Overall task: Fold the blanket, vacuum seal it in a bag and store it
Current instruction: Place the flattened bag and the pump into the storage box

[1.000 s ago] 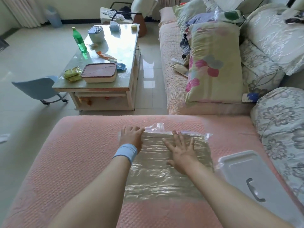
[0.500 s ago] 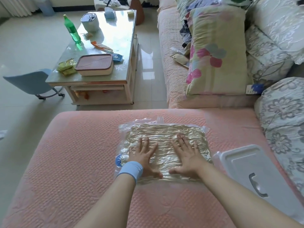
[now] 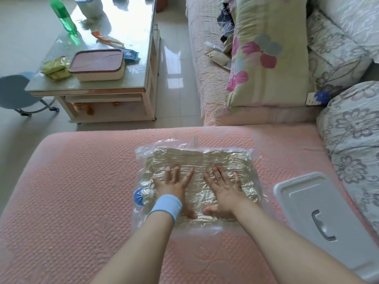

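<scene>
A clear vacuum bag lies flat on the pink sofa seat, with a folded cream blanket inside it, wrinkled under the plastic. A blue round valve sits at the bag's near left corner. My left hand, with a light blue wristband, presses flat on the bag's left half, fingers spread. On the right half my right hand presses flat as well, fingers straight. The two thumbs nearly meet at the bag's near edge.
A white plastic box lid with a grey handle lies on the seat to the right. Flowered pillows fill the sofa behind and to the right. A cluttered coffee table and a blue stool stand at the upper left.
Both hands slid from the bag's far edge back to its near half and spread flat. The camera tilted down and closer; the bag looks flatter.
</scene>
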Demonstrator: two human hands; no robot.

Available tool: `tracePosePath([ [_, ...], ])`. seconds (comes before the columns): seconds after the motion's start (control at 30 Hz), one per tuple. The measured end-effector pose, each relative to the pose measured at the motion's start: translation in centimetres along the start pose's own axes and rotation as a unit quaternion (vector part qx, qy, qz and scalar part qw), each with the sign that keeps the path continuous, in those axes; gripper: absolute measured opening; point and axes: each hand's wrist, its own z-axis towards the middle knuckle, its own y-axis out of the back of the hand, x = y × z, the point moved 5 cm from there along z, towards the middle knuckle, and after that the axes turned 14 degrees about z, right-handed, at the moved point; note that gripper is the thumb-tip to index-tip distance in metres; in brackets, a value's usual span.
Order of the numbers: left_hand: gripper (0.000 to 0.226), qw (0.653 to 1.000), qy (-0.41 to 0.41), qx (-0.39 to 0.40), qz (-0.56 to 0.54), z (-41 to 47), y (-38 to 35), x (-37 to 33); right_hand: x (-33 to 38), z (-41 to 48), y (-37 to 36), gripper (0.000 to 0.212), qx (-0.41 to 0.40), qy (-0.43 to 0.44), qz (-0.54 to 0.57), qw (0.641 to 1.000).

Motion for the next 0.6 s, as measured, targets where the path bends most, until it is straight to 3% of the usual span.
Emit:
tracePosePath([
  [0.13, 0.138, 1.000, -0.010, -0.019, 0.009, 0.3, 0.8, 0.8, -0.2, 0.5, -0.1, 0.122, 0.000, 0.001, 0.014, 1.000],
  [0.2, 0.133, 0.997, -0.017, -0.072, 0.035, 0.0, 2.3, 1.9, 0.1, 0.1, 1.2, 0.121, -0.012, 0.000, 0.023, 1.000],
  [0.27, 0.136, 0.991, 0.003, -0.123, 0.060, -0.3, 2.8, 3.7, 1.0, -0.1, 3.1, 0.113, -0.068, 0.008, -0.001, 0.998],
  [0.33, 0.142, 0.991, 0.024, -0.121, 0.047, -0.5, 1.7, 5.1, 2.0, -0.1, 3.9, 0.116, -0.095, 0.021, -0.044, 0.994],
  [0.4, 0.143, 0.992, 0.009, -0.121, 0.029, -0.3, 0.4, 5.3, 2.4, 0.6, 3.0, 0.118, -0.062, 0.032, -0.080, 0.994],
  [0.6, 0.149, 0.993, -0.009, -0.116, -0.023, 2.8, 0.3, 6.0, 1.7, 4.2, 2.6, 0.121, -0.013, 0.023, -0.022, 0.999],
])
